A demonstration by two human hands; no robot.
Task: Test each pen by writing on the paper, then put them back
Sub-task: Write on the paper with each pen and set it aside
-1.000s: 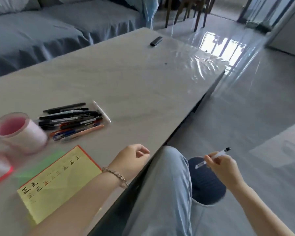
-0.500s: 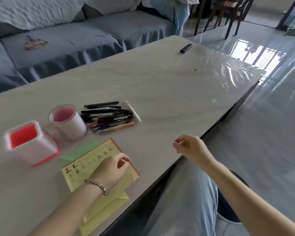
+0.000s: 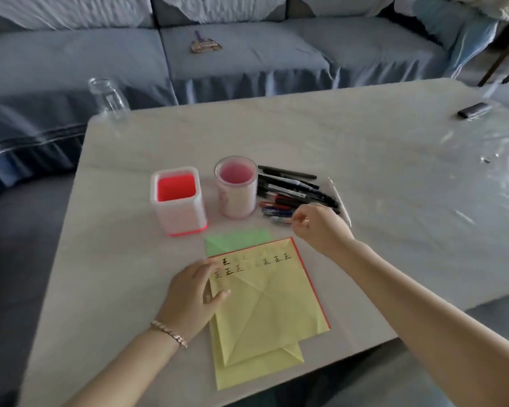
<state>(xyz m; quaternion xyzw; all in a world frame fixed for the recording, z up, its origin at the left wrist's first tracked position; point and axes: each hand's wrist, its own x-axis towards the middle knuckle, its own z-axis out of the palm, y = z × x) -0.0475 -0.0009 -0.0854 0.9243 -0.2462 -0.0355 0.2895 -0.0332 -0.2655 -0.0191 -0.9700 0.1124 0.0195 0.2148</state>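
Hands: L hand point(image 3: 194, 295) lay flat, fingers straight, pressing the yellow paper point(image 3: 265, 295) at its 9 o'clock edge. R hand point(image 3: 318, 227) sat w/ fingers curled over the pen pile point(image 3: 291, 189); couldn't tell if it pinched one. Risk, I judged: a knuckle nudge could scatter loose pens & roll the white pen point(image 3: 340, 201) across the surface point(image 3: 365, 142). Pile lay at 12 o'clock from the paper, touching R hand, well apart from L.

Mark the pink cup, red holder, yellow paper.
pink cup point(image 3: 237, 201), head view, front wall.
red holder point(image 3: 179, 213), head view, white front wall.
yellow paper point(image 3: 272, 304), head view, bare centre.
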